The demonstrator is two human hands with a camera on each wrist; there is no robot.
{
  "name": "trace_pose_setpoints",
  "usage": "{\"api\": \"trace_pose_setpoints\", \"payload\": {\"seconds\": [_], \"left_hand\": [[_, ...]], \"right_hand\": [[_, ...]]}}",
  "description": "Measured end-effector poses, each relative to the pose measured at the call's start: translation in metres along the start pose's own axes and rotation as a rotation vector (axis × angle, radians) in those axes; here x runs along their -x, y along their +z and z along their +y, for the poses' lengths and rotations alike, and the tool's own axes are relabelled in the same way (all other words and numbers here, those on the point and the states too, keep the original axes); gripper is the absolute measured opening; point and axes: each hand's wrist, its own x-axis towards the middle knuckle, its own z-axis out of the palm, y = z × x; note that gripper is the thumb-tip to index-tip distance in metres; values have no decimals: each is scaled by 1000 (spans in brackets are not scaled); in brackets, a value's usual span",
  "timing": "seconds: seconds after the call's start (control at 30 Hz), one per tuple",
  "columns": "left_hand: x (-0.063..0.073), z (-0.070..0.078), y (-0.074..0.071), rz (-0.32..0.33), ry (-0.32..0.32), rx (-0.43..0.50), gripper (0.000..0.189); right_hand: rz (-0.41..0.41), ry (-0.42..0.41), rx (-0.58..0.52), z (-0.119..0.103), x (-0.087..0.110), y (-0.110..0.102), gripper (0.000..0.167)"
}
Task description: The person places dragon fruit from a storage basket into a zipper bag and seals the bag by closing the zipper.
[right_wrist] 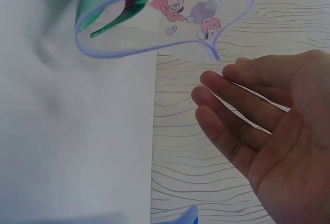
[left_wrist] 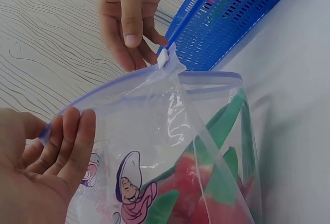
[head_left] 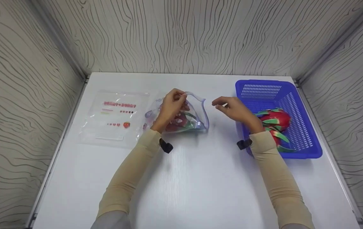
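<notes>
My left hand (head_left: 174, 103) pinches the top corner of a clear zip bag (left_wrist: 139, 110) with a purple rim and printed cartoon figures. The bag's mouth gapes toward the right, and a white slider (left_wrist: 163, 58) sits on its rim. Inside lies a red and green dragon fruit (left_wrist: 201, 177). Between the bag and a blue basket, my right hand (head_left: 234, 109) hovers with relaxed fingers and holds nothing. In the right wrist view its fingertips (right_wrist: 209, 77) are close to the bag's rim, apart from it.
The blue plastic basket (head_left: 308, 127) stands on the right with dragon fruits (head_left: 277, 119) in it, under my right forearm. On the left a second clear zip bag (head_left: 111, 114) with red print lies flat on the white table (head_left: 194, 190). Wood-patterned panels (head_left: 181, 38) enclose the back and sides.
</notes>
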Motion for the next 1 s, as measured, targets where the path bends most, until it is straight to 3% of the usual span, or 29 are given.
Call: {"api": "trace_pose_setpoints", "payload": {"seconds": [0.53, 0.8, 1.0], "left_hand": [[1, -2, -2, -19, -70, -52, 21], [3, -3, 0, -39, -40, -108, 29], [4, -1, 1, -29, -59, -96, 27]], "right_hand": [[53, 191, 14, 34, 23, -46, 32], [77, 161, 40, 52, 34, -61, 31], [102, 139, 55, 63, 43, -70, 30]]}}
